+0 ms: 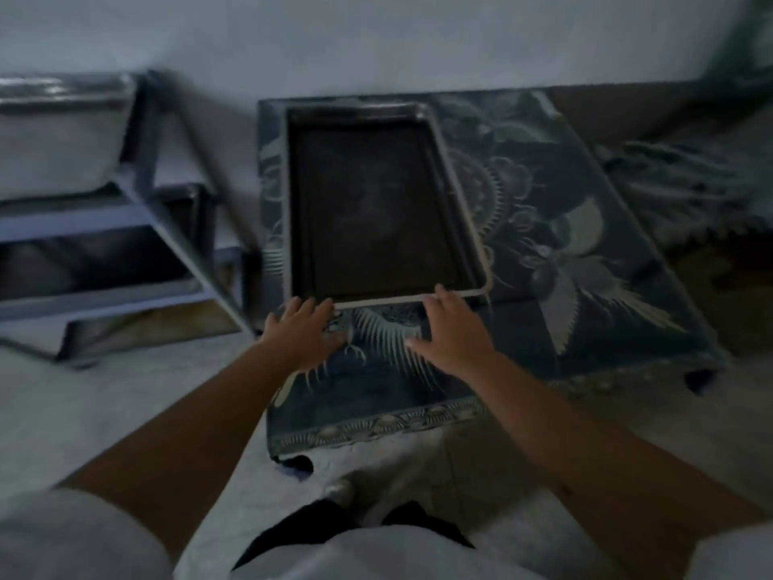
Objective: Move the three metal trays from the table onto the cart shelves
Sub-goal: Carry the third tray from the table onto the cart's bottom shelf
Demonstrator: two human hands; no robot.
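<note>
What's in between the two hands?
In the head view, only the patterned tablecloth shows between the left hand and right hand, just below the tray.

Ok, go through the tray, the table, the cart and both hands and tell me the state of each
Tray: empty, flat on the table.
Table: covered by a patterned cloth.
Cart: trays sit on its shelves.
Left hand: open, fingertips at the tray's near rim.
Right hand: open, fingertips at the near rim.

Dim bluish light, motion blur, curved edges
</note>
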